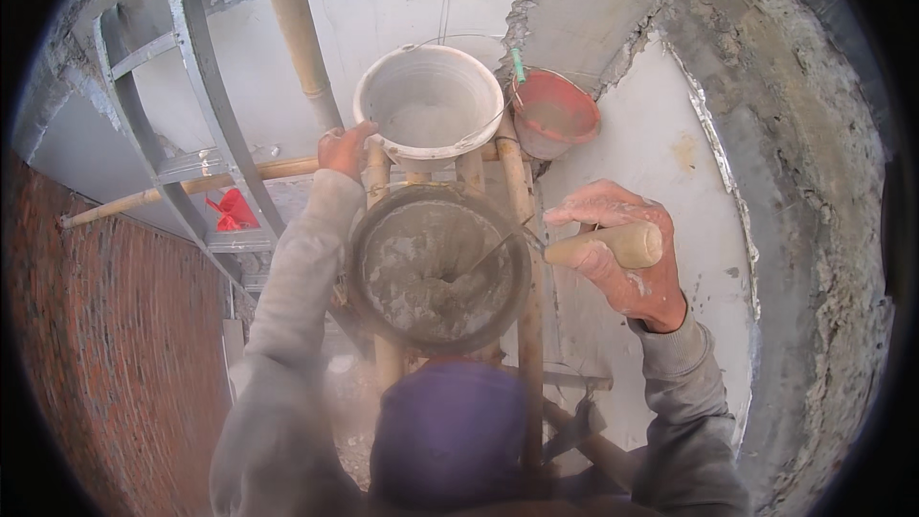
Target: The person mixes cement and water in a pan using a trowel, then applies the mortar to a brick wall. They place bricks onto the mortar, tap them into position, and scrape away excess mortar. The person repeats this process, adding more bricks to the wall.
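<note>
My left hand (347,150) is closed at the lower end of an upright bamboo pole (297,14). Its thumb points toward the rim of a white bucket (428,147), and its fingertips are partly hidden. Grey, wet mortar (407,263) fills a dark round bucket (525,302) in front of me. Over to the right, my right hand (632,273) grips the pale wooden handle of a trowel (620,245). The trowel's thin metal part slants down left into the mortar, where a hollow shows; its tip is buried.
Bamboo poles (529,354) support the buckets. A red-rimmed bucket (555,120) with a green-ended tool stands beyond, at right. On the left are a metal ladder (206,77), a red bag (232,211) and a brick wall (124,345). A purple cap (450,436) shows at the lower edge.
</note>
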Demonstrator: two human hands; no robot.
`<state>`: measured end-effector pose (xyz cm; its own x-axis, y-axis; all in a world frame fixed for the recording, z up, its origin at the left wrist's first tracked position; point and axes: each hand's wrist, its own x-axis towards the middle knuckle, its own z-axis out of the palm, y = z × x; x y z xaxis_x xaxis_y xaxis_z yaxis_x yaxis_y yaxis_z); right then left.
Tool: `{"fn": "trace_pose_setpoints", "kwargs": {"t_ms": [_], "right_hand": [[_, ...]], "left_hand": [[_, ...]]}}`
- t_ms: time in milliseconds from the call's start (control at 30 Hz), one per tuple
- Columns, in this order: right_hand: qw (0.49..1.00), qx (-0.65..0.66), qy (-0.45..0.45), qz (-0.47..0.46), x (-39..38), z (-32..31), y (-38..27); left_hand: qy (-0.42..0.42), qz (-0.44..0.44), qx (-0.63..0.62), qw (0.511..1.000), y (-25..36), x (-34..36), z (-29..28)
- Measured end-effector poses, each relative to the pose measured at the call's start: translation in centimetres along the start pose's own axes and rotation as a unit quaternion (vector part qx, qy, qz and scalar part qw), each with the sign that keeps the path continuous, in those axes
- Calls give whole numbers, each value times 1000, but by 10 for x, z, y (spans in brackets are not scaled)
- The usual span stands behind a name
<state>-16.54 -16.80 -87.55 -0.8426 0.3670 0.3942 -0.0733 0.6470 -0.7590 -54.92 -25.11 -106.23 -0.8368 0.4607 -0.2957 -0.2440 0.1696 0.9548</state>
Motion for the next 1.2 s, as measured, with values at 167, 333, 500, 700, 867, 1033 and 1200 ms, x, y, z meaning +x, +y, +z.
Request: {"fn": "trace_pose_setpoints", "kwargs": {"t_ms": [167, 333, 500, 700, 867, 1033, 1200], "right_hand": [[988, 30, -48, 147, 13, -4, -23], [951, 205, 40, 227, 13, -74, -43], [948, 263, 123, 130, 14, -119, -20], [926, 278, 243, 82, 52, -21, 53], [876, 354, 298, 133, 61, 26, 102], [931, 21, 81, 354, 52, 3, 106], [907, -379, 28, 182, 66, -12, 93]], "left_hand": [[-43, -225, 53, 972, -10, 61, 58], [100, 66, 144, 982, -4, 62, 74], [25, 248, 96, 964, 33, 29, 64], [-113, 256, -113, 954, 86, -37, 67], [-108, 289, -82, 948, 91, -65, 78], [-122, 294, -80, 945, 89, -63, 90], [-109, 381, -20, 918, 89, -66, 96]]}}
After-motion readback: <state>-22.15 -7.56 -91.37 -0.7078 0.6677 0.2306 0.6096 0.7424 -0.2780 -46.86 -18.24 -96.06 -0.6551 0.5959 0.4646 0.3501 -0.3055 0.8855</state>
